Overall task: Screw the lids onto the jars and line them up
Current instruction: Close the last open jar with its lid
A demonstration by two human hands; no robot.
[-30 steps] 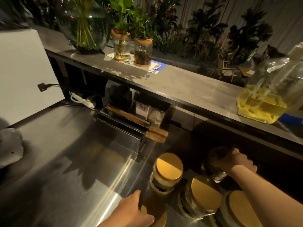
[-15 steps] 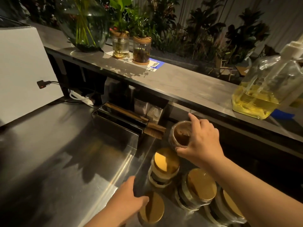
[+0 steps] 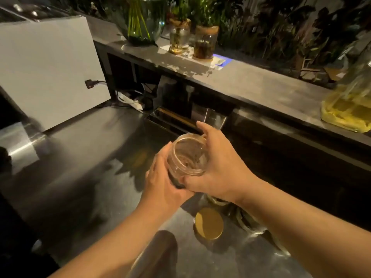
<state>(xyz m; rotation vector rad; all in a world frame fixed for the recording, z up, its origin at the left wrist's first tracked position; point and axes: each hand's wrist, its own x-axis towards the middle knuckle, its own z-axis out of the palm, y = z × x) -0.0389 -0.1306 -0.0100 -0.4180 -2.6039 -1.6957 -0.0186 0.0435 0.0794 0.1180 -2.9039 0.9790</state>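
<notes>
Both hands, left hand (image 3: 160, 183) and right hand (image 3: 218, 167), grasp an open, lidless jar (image 3: 187, 155) with their fingers above the steel counter (image 3: 84, 157); a gold lid (image 3: 208, 223) lies on the counter below.

Both hands hold an open glass jar (image 3: 187, 157) above the steel counter (image 3: 84, 157), its mouth tilted toward the camera and some brown contents inside. The left hand (image 3: 162, 183) cups the jar's near left side; the right hand (image 3: 218, 167) wraps its right side, fingers over the far rim. A loose gold lid (image 3: 208, 223) lies flat on the counter below the right wrist. Two plant jars (image 3: 204, 42) stand on the raised ledge (image 3: 251, 85) behind
</notes>
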